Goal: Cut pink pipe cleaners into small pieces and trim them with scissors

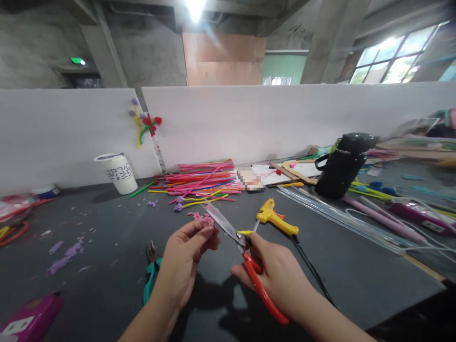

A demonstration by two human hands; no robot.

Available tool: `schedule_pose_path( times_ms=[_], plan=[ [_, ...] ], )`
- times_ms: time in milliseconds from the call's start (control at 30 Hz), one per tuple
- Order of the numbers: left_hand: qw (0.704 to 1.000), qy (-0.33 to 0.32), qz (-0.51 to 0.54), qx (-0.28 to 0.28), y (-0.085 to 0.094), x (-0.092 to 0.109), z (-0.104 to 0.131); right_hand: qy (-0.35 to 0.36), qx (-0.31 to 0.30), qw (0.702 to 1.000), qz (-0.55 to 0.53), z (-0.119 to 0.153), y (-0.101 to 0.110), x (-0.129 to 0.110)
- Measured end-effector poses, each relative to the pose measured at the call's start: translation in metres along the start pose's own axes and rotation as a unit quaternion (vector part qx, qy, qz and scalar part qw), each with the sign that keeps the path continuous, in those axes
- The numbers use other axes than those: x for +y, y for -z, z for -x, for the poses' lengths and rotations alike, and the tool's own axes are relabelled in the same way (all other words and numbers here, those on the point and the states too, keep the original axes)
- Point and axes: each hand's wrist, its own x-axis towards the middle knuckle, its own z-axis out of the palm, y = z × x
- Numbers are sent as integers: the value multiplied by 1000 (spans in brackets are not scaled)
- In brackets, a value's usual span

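Note:
My left hand [194, 247] is closed in a pinch, and a bit of pink pipe cleaner [211, 221] shows at its fingertips; most of it is hidden by the fingers. Just behind lie short pink clippings [196, 216]. In my right hand [276, 266] is a pair of red-handled scissors [224, 222], blades pointing up and left, close to the left fingertips. A yellow hot glue gun [276, 217] rests beyond the right hand, its black cord trailing past the wrist. Teal-handled pliers [150, 273] lie left of the left forearm.
Pink and red pipe cleaners [203, 178] are piled at the back, near purple-tipped stems [179, 204]. A white cup [119, 173] stands back left, a black jug [344, 166] back right. Purple clippings [67, 254] and a purple object [32, 318] lie left. Clear plastic strips [338, 216] run across the right.

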Motion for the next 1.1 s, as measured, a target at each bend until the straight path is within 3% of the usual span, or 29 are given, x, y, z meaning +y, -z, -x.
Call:
schedule_pose_path(
  times_ms=[267,1100],
  plan=[
    [997,-75,35,-7,2,-1,2,35,14,995,94,7,-10,2],
    [996,-82,47,-2,1,1,2,55,24,992,112,5,-10,0]
  ],
)
